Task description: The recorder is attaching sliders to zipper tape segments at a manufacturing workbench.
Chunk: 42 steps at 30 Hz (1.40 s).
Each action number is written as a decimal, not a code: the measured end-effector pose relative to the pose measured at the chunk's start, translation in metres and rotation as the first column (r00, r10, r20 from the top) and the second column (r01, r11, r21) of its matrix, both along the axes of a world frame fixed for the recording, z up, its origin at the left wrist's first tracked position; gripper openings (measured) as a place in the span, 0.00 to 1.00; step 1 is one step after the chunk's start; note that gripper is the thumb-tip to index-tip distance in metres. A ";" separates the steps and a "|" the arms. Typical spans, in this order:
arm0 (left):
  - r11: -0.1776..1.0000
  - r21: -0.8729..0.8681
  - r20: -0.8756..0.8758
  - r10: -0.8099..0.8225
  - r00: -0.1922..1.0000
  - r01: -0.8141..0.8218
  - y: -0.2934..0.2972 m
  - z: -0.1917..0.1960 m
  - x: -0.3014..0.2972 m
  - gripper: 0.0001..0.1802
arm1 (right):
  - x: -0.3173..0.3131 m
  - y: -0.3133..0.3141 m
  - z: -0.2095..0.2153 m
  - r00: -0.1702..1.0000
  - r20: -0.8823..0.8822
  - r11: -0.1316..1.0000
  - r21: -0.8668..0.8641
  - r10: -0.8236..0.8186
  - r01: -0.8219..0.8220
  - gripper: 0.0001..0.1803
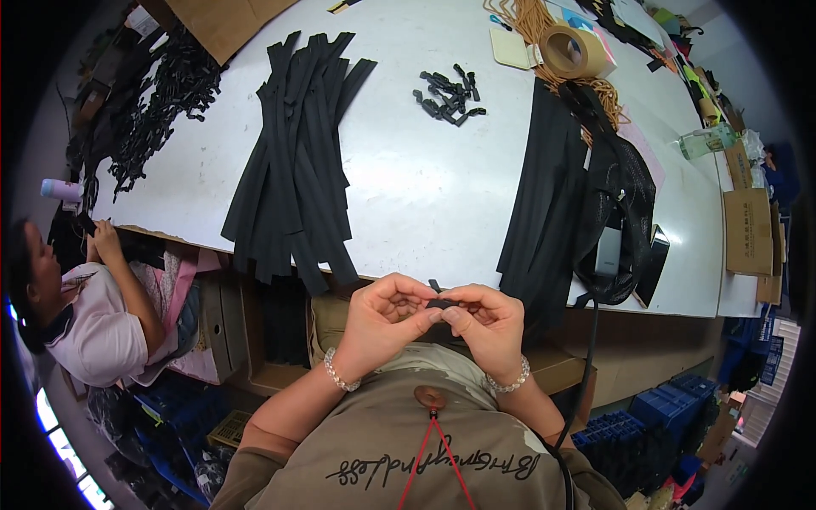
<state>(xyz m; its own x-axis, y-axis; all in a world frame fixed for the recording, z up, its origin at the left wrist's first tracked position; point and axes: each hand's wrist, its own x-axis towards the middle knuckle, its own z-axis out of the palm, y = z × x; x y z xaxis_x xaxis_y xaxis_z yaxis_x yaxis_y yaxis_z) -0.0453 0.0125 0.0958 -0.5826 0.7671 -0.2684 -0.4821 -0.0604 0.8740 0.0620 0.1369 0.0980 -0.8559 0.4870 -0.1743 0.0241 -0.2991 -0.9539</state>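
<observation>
My left hand (393, 316) and my right hand (482, 321) meet in front of my chest, just off the near table edge. Between their pinched thumbs and fingertips is a small black piece (439, 303), mostly covered by the fingers; its exact kind does not show. Beyond my left hand, a pile of long black strips (297, 161) lies on the white table (408, 195). A second bundle of black strips (544, 187) hangs over the edge beyond my right hand. Small black plastic parts (449, 95) form a loose heap at the far middle.
A tape roll (565, 53) rests on tan cords at the far right, near a black mesh bag (629, 183) and a phone (608, 251). Many black parts (170, 93) spread at the far left. A co-worker (106, 331) sits left. Blue crates (654, 416) stand below right.
</observation>
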 end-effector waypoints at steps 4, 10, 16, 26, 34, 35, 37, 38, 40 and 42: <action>1.000 0.010 -0.028 0.018 0.999 -0.017 -0.002 -0.004 0.002 0.11 | 0.000 -0.004 -0.005 0.998 -0.010 0.997 -0.058 -0.059 0.058 0.10; 0.999 0.037 -0.150 0.012 0.989 -0.007 -0.003 -0.004 0.002 0.08 | 0.001 -0.008 -0.008 0.996 -0.040 0.987 -0.137 -0.085 0.079 0.09; 0.996 0.084 -0.064 0.002 0.998 0.004 -0.002 -0.002 0.001 0.07 | 0.001 -0.008 -0.009 0.992 -0.068 0.962 -0.257 -0.110 0.089 0.09; 0.997 -0.078 -0.020 0.019 1.000 -0.020 -0.003 0.009 -0.004 0.05 | 0.004 -0.004 -0.010 0.995 -0.081 0.954 -0.297 -0.056 0.030 0.10; 0.988 -0.147 -0.487 -0.033 0.873 -0.045 -0.005 0.014 -0.007 0.06 | 0.003 -0.006 -0.006 0.998 -0.045 0.999 0.023 -0.032 0.033 0.09; 0.990 -0.133 -0.561 -0.030 0.827 -0.054 -0.005 0.015 -0.007 0.06 | 0.003 -0.007 -0.006 0.998 -0.045 0.999 0.023 -0.032 0.033 0.09; 0.989 -0.132 -0.603 -0.032 0.797 -0.060 -0.005 0.015 -0.008 0.06 | 0.002 -0.008 -0.006 0.996 -0.071 0.998 0.043 -0.046 0.049 0.09; 0.989 -0.130 -0.644 -0.034 0.765 -0.065 -0.005 0.015 -0.008 0.06 | 0.002 -0.008 -0.005 0.996 -0.070 0.998 0.043 -0.046 0.049 0.09; 0.990 -0.123 -0.666 -0.031 0.745 -0.069 -0.005 0.016 -0.008 0.06 | 0.002 -0.008 -0.004 0.995 -0.053 0.991 0.102 -0.082 0.087 0.09; 0.991 -0.116 -0.688 -0.028 0.725 -0.072 -0.005 0.016 -0.007 0.06 | 0.001 -0.008 -0.004 0.994 -0.065 0.990 0.111 -0.083 0.089 0.09</action>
<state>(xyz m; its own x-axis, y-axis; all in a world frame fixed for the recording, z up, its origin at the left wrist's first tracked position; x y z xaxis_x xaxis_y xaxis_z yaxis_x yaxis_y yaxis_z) -0.0528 0.0079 0.1122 -0.6619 0.7400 0.1194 0.2533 0.0708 0.9648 0.0631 0.1286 0.0938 -0.8172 0.5729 -0.0629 -0.0557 -0.1872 -0.9807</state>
